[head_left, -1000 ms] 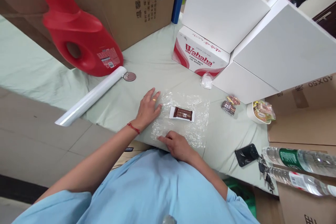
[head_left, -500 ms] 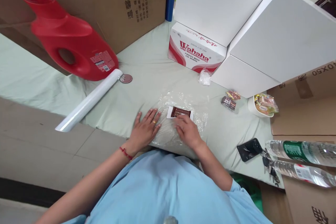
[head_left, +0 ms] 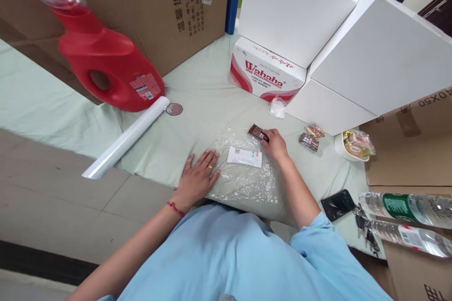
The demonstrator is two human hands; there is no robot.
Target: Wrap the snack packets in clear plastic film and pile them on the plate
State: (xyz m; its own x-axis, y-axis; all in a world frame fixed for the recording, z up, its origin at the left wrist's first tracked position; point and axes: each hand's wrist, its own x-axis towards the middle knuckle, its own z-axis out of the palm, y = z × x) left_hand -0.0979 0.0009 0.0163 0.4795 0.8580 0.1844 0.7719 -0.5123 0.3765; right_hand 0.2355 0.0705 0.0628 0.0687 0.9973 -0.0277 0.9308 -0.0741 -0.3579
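Note:
My left hand [head_left: 198,176] lies flat with its fingers spread, at the left edge of a sheet of clear plastic film [head_left: 243,188] on the cloth-covered table. In my right hand [head_left: 277,146] is a small brown-wrapped snack bar [head_left: 258,132], gripped at its right end above the far right part of the film. A white packet [head_left: 245,156] with printing and a barcode rests on the film between my hands. Some way right of my right hand lie a dark wrapped snack [head_left: 308,142] and a red-and-yellow wrapped snack [head_left: 315,130].
A white roll [head_left: 127,138] and a round pinkish disc [head_left: 174,109] lie left, by a red jug [head_left: 113,66]. Crumpled plastic [head_left: 277,107] sits before the Wahaba carton [head_left: 266,73]. Rightward are a snack bowl [head_left: 348,150], phone [head_left: 338,204], keys [head_left: 365,228] and water bottles [head_left: 406,207].
My right hand has lifted the snack bar off the white packet and carried it away from me to the right, uncovering the packet. My left hand stays flat on the film.

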